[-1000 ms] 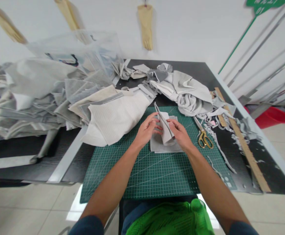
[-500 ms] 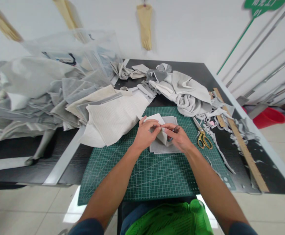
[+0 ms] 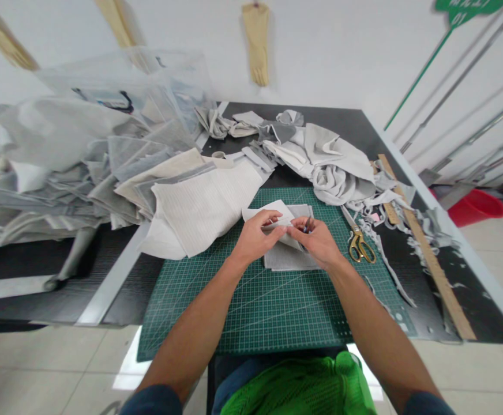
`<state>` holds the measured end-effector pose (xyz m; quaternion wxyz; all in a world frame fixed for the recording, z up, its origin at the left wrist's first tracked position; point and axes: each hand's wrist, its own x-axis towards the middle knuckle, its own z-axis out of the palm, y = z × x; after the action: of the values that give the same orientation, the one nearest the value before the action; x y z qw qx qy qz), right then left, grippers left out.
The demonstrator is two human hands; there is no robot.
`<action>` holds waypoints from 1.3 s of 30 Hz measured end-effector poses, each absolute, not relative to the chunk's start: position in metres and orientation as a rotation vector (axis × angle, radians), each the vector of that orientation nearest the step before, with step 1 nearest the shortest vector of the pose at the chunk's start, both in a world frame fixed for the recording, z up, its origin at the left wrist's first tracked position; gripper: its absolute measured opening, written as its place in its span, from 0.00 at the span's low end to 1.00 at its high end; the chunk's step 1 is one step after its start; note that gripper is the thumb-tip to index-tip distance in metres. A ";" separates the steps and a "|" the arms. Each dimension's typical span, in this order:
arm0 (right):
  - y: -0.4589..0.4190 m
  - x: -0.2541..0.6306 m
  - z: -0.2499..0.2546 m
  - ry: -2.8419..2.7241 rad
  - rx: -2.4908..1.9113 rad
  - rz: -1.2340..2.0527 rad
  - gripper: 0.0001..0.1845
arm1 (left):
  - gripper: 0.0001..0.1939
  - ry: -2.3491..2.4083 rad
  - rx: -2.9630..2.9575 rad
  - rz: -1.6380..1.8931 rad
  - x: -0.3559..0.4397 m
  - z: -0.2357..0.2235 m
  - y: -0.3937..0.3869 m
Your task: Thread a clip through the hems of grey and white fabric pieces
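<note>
A small white piece of fabric (image 3: 277, 207) is pinched between both hands, just above a stack of grey fabric pieces (image 3: 288, 260) on the green cutting mat. My left hand (image 3: 255, 236) grips its left part with thumb and fingers. Close beside it, my right hand (image 3: 316, 242) pinches the right part of the same fabric. A small dark object (image 3: 307, 223) shows among the right hand's fingers; its kind is too small to tell. Gold-handled scissors (image 3: 361, 245) lie to the right of my right hand.
Large pale fabric sheets (image 3: 203, 210) and a heap of grey cloth (image 3: 52, 167) cover the left. Crumpled fabric (image 3: 338, 161) lies behind the cutting mat (image 3: 269, 317). Fabric scraps and a wooden ruler (image 3: 433, 265) are on the right. A red bucket (image 3: 476, 206) stands beyond the table.
The white fabric has been turned and lies flatter between my hands, its left part now spread out further. My left hand has shifted slightly down and left; the fingers of both hands have changed position.
</note>
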<state>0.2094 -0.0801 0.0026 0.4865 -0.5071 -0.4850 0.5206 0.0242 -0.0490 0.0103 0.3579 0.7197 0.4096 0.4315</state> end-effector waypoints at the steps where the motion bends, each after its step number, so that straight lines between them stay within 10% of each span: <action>1: -0.081 0.209 0.004 -1.191 -1.226 1.272 0.21 | 0.08 1.044 1.863 1.099 0.025 0.010 -0.049; 17: -0.077 0.213 -0.002 -1.673 -1.423 0.768 0.39 | 0.08 1.074 1.500 1.113 0.022 0.000 -0.039; 28: -0.081 0.216 0.003 -1.726 -1.358 0.505 0.20 | 0.12 0.968 1.362 1.135 0.020 -0.002 -0.037; 39: -0.079 0.218 0.003 -1.933 -1.056 0.367 0.25 | 0.10 0.892 1.510 1.190 0.018 -0.001 -0.039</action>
<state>0.2180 -0.0791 0.0034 0.4389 -0.4251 -0.7777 0.1479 0.0176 -0.0387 -0.0010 0.4895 0.6213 0.3670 0.4896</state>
